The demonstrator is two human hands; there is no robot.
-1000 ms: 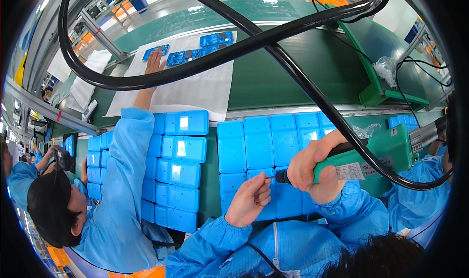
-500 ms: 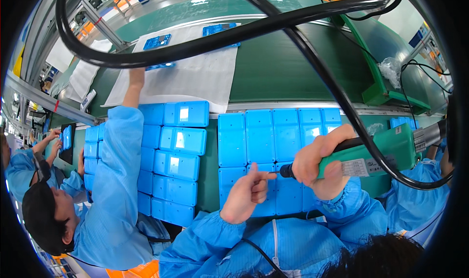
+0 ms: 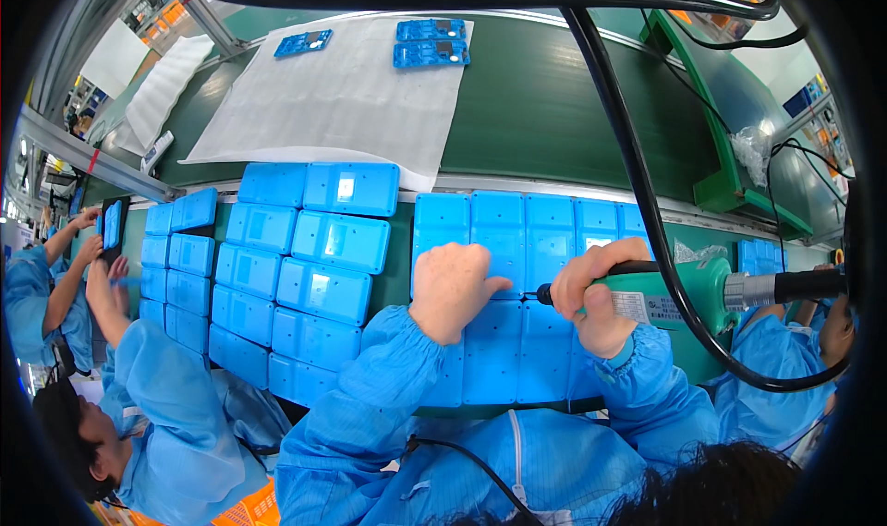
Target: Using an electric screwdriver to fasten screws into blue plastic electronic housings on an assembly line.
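My right hand is wrapped round a green electric screwdriver, held level with its tip pointing left. The thin bit ends beside the thumb of my left hand. That hand hangs over the blue plastic covers, back upward, fingers curled under and thumb stretched right. Whatever its fingers hold is hidden beneath them. Rows of these flat covers lie side by side under both hands; small dark holes dot their faces. Whether the bit touches a cover I cannot tell.
More blue covers lie in rows to the left. Beyond, a white foam sheet on the green belt carries three blue parts with circuitry. A thick black cable loops before me. Co-workers sit at left and right.
My left hand has turned from a pointing finger to curled fingers with the thumb out. The left co-worker's arm has drawn back from the foam sheet. The view has shifted.
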